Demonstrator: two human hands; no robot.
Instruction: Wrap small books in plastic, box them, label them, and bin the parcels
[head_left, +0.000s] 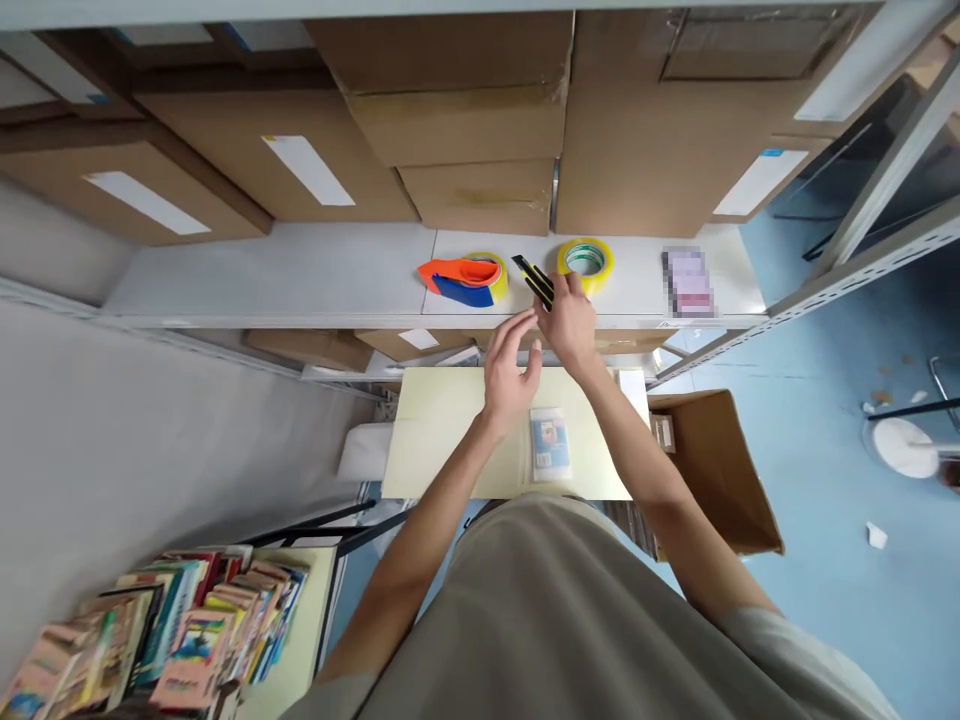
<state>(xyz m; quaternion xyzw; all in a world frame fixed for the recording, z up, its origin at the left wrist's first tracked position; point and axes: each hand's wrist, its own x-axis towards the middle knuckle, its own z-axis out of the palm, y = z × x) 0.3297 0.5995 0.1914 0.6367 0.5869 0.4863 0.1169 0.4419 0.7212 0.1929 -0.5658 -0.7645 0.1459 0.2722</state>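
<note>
The right hand [571,322] is reaching far onto the shelf [300,275], its fingers closing around the near end of a black-and-yellow utility knife [534,281]. The knife's long axis is running diagonally, from the hand toward the far left. The left hand [511,372] is hovering open and empty just near and left of it, fingers loosely spread. A yellow tape roll [586,262] is lying just right of the knife, a tape dispenser [465,280] to its left. Below, on the table [442,430], a small packet [550,444] is lying.

Stacked cardboard boxes [457,110], tape dispenser [465,280], books [187,630], open carton [720,470]
</note>
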